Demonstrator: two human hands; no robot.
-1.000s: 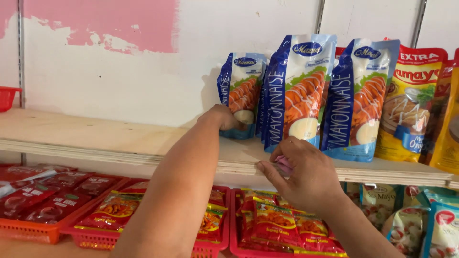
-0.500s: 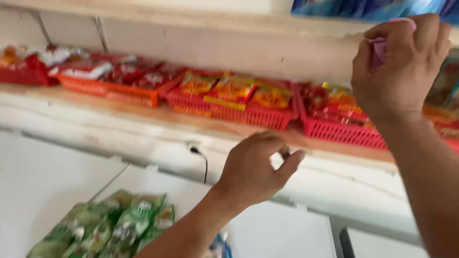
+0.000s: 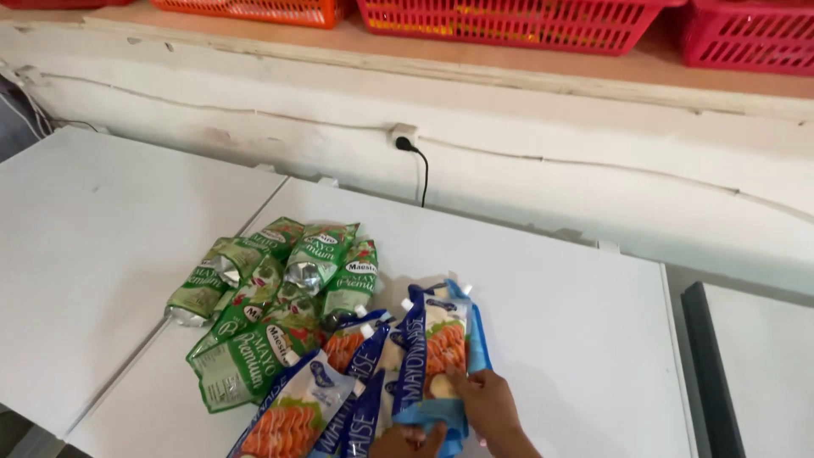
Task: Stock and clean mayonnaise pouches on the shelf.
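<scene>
**Hands at the blue pouches on the white tabletop**

We saw the right hand [image 3: 490, 405] low in the head view, laid on the lower part of a blue pouch [image 3: 441, 348] that lay on the white tabletop [image 3: 560, 339]. Its fingers [image 3: 462, 386] pressed against the pouch's front, and the thumb side seemed to wrap the lower edge, so we read the grip as closed lightly on that pouch, though the frame edge hid part of it.

The left hand [image 3: 409, 441] showed only as a few fingertips at the bottom edge, touching the bottom of the same blue pile. We could not tell how far that grip was open or whether it had hold of anything.

The blue pouch sat at the right end of a fan of similar blue pouches [image 3: 339, 399], overlapping one another and running down out of view. Just beside them, to the upper left and touching them, lay a heap of green pouches [image 3: 271, 297], some crumpled.

Behind the tabletop ran a pale wall [image 3: 593, 170] with a socket [image 3: 402, 136] and a black cord [image 3: 422, 174] hanging from it. Above that, a wooden shelf [image 3: 509, 64] carried a red basket [image 3: 509, 21] and an orange basket [image 3: 254, 8]. A second white top [image 3: 93, 246] adjoined on the left.
</scene>
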